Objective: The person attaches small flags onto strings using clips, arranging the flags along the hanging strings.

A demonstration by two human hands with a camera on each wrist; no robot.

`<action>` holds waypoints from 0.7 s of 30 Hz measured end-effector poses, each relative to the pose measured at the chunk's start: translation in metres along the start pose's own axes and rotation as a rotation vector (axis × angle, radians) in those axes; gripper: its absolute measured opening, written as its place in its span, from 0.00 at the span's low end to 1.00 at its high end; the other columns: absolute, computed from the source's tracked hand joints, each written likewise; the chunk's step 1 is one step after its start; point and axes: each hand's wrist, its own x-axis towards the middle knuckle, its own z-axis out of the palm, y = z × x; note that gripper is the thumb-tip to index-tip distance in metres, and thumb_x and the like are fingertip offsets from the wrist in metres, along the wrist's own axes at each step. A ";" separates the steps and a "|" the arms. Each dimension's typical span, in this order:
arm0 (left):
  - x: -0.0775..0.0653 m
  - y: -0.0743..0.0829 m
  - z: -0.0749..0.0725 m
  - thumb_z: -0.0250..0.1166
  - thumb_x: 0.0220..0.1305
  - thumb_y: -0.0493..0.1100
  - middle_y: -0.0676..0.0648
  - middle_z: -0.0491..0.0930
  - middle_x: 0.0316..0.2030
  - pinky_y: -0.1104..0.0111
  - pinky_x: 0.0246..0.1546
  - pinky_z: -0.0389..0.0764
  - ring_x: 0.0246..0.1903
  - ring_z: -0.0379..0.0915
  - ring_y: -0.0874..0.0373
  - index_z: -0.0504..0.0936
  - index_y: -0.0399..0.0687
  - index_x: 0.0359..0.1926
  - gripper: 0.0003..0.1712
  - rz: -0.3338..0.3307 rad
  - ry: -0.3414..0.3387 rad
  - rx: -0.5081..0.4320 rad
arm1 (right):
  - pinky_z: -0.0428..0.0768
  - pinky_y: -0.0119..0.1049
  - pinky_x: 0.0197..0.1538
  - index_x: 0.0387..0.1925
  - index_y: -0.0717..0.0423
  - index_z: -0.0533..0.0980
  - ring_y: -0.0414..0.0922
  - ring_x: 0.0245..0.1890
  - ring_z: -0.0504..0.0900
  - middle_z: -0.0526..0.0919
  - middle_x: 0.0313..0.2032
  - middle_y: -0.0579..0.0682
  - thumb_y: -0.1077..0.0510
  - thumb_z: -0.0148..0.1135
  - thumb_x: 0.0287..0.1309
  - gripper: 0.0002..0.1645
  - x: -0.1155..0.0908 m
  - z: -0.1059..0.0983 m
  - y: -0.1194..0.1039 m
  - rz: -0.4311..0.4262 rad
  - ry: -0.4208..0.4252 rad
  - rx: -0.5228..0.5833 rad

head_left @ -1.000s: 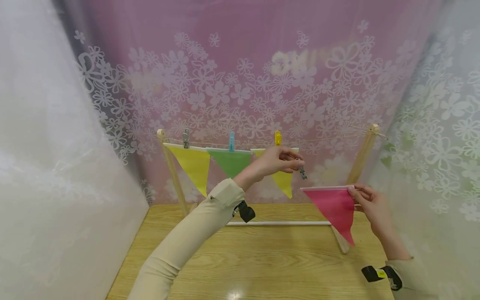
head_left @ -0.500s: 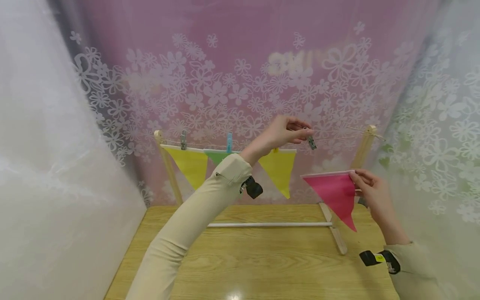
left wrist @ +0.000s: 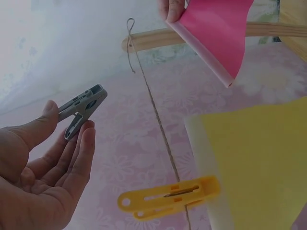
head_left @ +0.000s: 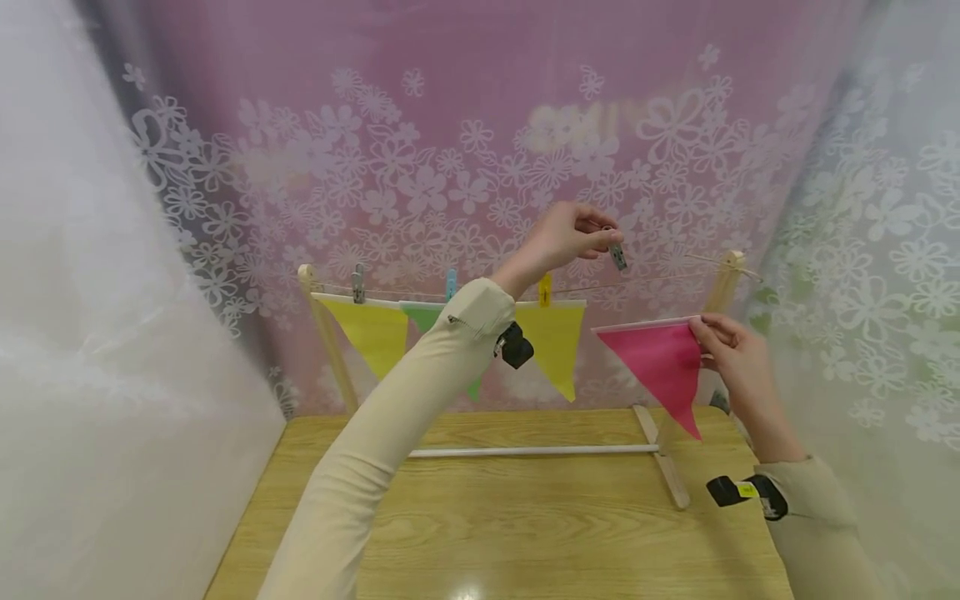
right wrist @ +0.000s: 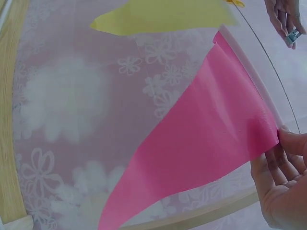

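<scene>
My left hand point(head_left: 566, 236) pinches a grey clothespin point(left wrist: 84, 109) by its handle ends, thumb on one side and fingers on the other, above the string. My right hand point(head_left: 738, 362) holds a pink triangular pennant point(head_left: 660, 367) by the right end of its white top edge, the point hanging down. The pennant is just below the string point(left wrist: 156, 115), right of the hanging yellow pennant point(head_left: 553, 346). A yellow clothespin point(left wrist: 168, 197) clips that one to the string. Farther left a blue clothespin point(head_left: 451, 285) and another grey clothespin point(head_left: 358, 285) hold green and yellow pennants.
The string runs between two wooden posts, a left post point(head_left: 330, 350) and a right post point(head_left: 722, 287). A white rod point(head_left: 525, 452) joins their feet on the wooden table point(head_left: 480, 533). Flowered curtains point(head_left: 450, 125) enclose the back and sides.
My left hand has risen with the grey clothespin, from below the string to above it. My right hand has lifted the pink pennant up toward the string.
</scene>
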 end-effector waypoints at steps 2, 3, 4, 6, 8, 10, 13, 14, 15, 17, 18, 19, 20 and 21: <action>0.004 0.000 0.002 0.67 0.70 0.47 0.47 0.86 0.46 0.78 0.39 0.83 0.38 0.86 0.61 0.83 0.45 0.57 0.18 -0.010 0.013 0.018 | 0.83 0.24 0.31 0.48 0.52 0.81 0.34 0.29 0.84 0.89 0.32 0.37 0.56 0.62 0.71 0.09 0.004 0.002 -0.002 -0.005 0.005 0.019; 0.006 0.000 0.003 0.67 0.70 0.47 0.47 0.86 0.45 0.78 0.39 0.83 0.38 0.86 0.61 0.84 0.45 0.56 0.18 -0.010 0.019 0.026 | 0.83 0.24 0.30 0.48 0.52 0.81 0.34 0.28 0.84 0.89 0.32 0.37 0.56 0.62 0.70 0.08 0.006 0.003 -0.003 -0.009 0.009 0.032; 0.009 0.000 0.004 0.67 0.69 0.47 0.48 0.86 0.45 0.78 0.38 0.83 0.38 0.86 0.61 0.84 0.45 0.56 0.18 -0.013 0.026 0.034 | 0.83 0.24 0.30 0.47 0.53 0.81 0.34 0.28 0.84 0.89 0.32 0.37 0.56 0.62 0.70 0.08 0.008 0.004 -0.004 -0.015 0.013 0.041; 0.013 0.000 0.007 0.68 0.69 0.47 0.49 0.86 0.44 0.78 0.38 0.83 0.38 0.85 0.62 0.85 0.46 0.55 0.18 -0.020 0.038 0.048 | 0.83 0.24 0.30 0.46 0.53 0.82 0.34 0.27 0.84 0.89 0.31 0.38 0.56 0.63 0.70 0.07 0.012 0.005 -0.006 -0.027 0.023 0.063; 0.018 0.001 0.011 0.69 0.68 0.48 0.50 0.87 0.43 0.78 0.37 0.82 0.36 0.85 0.62 0.86 0.47 0.54 0.17 -0.030 0.051 0.070 | 0.83 0.25 0.30 0.45 0.53 0.82 0.34 0.27 0.84 0.89 0.31 0.38 0.56 0.64 0.69 0.07 0.015 0.006 -0.008 -0.034 0.030 0.077; 0.022 0.002 0.015 0.69 0.67 0.48 0.52 0.87 0.41 0.78 0.36 0.82 0.35 0.85 0.64 0.86 0.49 0.54 0.17 -0.050 0.060 0.098 | 0.83 0.25 0.29 0.44 0.53 0.82 0.34 0.27 0.84 0.89 0.31 0.39 0.56 0.64 0.69 0.07 0.017 0.006 -0.010 -0.037 0.035 0.083; 0.029 0.002 0.021 0.70 0.67 0.49 0.53 0.88 0.40 0.77 0.35 0.82 0.33 0.84 0.65 0.87 0.51 0.54 0.17 -0.076 0.073 0.144 | 0.84 0.25 0.30 0.45 0.52 0.82 0.34 0.27 0.85 0.89 0.31 0.38 0.56 0.64 0.69 0.06 0.019 0.007 -0.011 -0.027 0.035 0.087; 0.031 0.002 0.022 0.70 0.67 0.49 0.53 0.88 0.40 0.77 0.35 0.81 0.33 0.84 0.65 0.87 0.51 0.54 0.17 -0.079 0.073 0.154 | 0.84 0.25 0.30 0.45 0.52 0.82 0.34 0.28 0.85 0.89 0.31 0.38 0.56 0.64 0.69 0.06 0.020 0.007 -0.012 -0.023 0.037 0.090; 0.032 0.003 0.024 0.70 0.67 0.49 0.53 0.88 0.40 0.78 0.34 0.81 0.33 0.84 0.65 0.87 0.51 0.54 0.17 -0.083 0.075 0.157 | 0.84 0.25 0.30 0.45 0.51 0.82 0.34 0.28 0.85 0.89 0.31 0.38 0.57 0.64 0.69 0.06 0.021 0.008 -0.012 -0.021 0.037 0.091; 0.036 0.003 0.028 0.70 0.66 0.49 0.52 0.88 0.40 0.79 0.33 0.81 0.33 0.84 0.65 0.87 0.50 0.53 0.17 -0.087 0.085 0.162 | 0.83 0.25 0.30 0.45 0.51 0.81 0.34 0.28 0.85 0.89 0.31 0.37 0.57 0.63 0.69 0.06 0.023 0.009 -0.013 -0.022 0.039 0.096; 0.037 0.003 0.030 0.71 0.66 0.48 0.52 0.88 0.40 0.79 0.33 0.81 0.33 0.84 0.65 0.87 0.49 0.53 0.17 -0.089 0.089 0.155 | 0.83 0.25 0.29 0.45 0.51 0.82 0.34 0.28 0.85 0.89 0.31 0.37 0.57 0.63 0.69 0.06 0.023 0.009 -0.013 -0.023 0.041 0.101; 0.038 0.003 0.031 0.71 0.66 0.47 0.51 0.88 0.40 0.79 0.32 0.81 0.33 0.84 0.65 0.87 0.48 0.53 0.17 -0.084 0.092 0.148 | 0.83 0.25 0.29 0.45 0.50 0.82 0.34 0.28 0.85 0.89 0.31 0.37 0.57 0.63 0.69 0.06 0.024 0.010 -0.014 -0.026 0.043 0.103; 0.039 0.004 0.033 0.71 0.66 0.47 0.51 0.88 0.39 0.80 0.32 0.81 0.33 0.84 0.65 0.88 0.48 0.52 0.16 -0.087 0.097 0.146 | 0.83 0.25 0.29 0.45 0.50 0.81 0.34 0.28 0.85 0.89 0.31 0.37 0.57 0.63 0.69 0.05 0.025 0.010 -0.014 -0.028 0.043 0.102; 0.040 0.004 0.034 0.71 0.65 0.47 0.51 0.88 0.39 0.80 0.31 0.81 0.32 0.84 0.65 0.88 0.48 0.52 0.16 -0.090 0.104 0.145 | 0.83 0.24 0.29 0.44 0.51 0.81 0.34 0.27 0.85 0.89 0.31 0.37 0.58 0.63 0.70 0.05 0.026 0.010 -0.014 -0.031 0.042 0.105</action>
